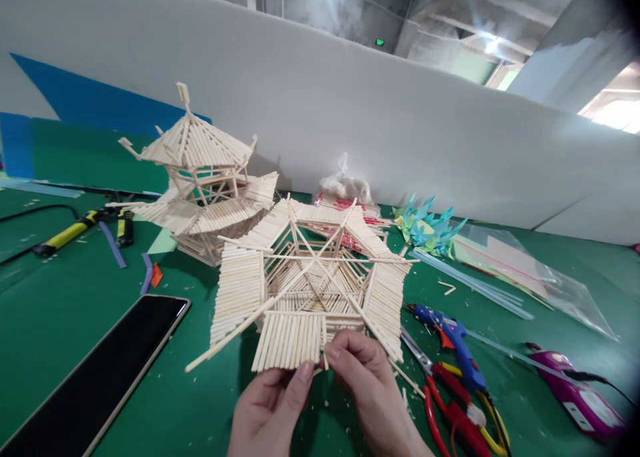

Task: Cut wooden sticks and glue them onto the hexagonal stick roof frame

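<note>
In front of me stands a pavilion model [239, 284] built of thin wooden sticks, its six-sided top open in the middle and crossed by long sticks. My left hand [273, 404] pinches the lower edge of the front roof panel [287, 340], thumb on top and the other fingers underneath. At the right side of that panel, my right hand [365, 384] pinches a short wooden stick [325, 334] between thumb and forefinger. The stick lies nearly parallel to those in the panel, with a narrow gap beside them. The fingers cover its lower end.
A taller stick pagoda [200, 144] stands behind left. A phone [100, 377] lies at left. To the right are a blue glue gun [453, 337], red-handled pliers [445, 404], clear glue sticks [475, 285] and a purple device [575, 390]. Bagged sticks [345, 194] sit behind.
</note>
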### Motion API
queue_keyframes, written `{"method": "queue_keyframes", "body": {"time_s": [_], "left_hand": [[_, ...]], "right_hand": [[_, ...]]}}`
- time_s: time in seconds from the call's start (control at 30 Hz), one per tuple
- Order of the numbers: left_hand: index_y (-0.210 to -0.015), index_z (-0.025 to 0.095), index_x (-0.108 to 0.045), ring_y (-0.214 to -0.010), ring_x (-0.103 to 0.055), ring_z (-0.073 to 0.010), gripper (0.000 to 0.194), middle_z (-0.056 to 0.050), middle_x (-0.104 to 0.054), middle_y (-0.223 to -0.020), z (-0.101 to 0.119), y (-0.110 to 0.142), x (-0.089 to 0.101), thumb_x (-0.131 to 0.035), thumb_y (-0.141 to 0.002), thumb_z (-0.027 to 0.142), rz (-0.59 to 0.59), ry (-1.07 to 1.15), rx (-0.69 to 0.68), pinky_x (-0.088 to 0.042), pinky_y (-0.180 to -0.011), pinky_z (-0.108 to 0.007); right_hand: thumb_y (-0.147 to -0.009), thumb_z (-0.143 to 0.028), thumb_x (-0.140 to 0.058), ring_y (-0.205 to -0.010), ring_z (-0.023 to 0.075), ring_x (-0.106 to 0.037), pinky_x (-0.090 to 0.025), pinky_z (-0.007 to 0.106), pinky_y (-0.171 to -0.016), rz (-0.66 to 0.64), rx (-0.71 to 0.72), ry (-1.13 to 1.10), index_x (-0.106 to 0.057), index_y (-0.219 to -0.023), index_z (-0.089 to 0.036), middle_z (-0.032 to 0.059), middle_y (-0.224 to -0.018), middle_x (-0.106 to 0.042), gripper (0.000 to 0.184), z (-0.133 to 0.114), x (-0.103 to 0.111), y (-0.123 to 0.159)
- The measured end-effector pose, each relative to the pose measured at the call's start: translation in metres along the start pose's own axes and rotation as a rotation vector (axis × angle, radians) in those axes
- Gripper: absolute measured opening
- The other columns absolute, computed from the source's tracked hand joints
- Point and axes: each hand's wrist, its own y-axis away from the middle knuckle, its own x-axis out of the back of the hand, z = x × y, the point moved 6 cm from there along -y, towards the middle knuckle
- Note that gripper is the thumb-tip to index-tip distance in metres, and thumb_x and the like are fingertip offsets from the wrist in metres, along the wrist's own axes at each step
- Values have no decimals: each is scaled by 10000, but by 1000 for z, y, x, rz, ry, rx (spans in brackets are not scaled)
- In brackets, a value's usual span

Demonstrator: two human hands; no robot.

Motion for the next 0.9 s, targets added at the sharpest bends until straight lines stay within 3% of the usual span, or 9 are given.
{"method": "queue_keyframes", "body": {"time_s": [0.67, 0.9], "left_hand": [[-661, 157, -707, -683, -659, -200, 191, -33, -731, -650, -1, -1, 3, -775, -537, 285, 26, -12, -3, -504, -715, -290], [-738, 156, -716, -710, -660, -214, 224, -41, -736, -677, -1, -1, 1, -765, -557, 279, 13, 1, 11, -501, -710, -301]], "right_hand": [[-759, -314, -552, -492, 90, -243, -210, 230, -469, -11, 45, 38, -444, -513, -182, -72, -490, -326, 299, -3, -3, -4], [-760, -328, -554, -495, 90, -239, -208, 227, -470, -17, 33, 23, -447, -522, -182, -73, -495, -327, 299, -2, -4, -4]]}}
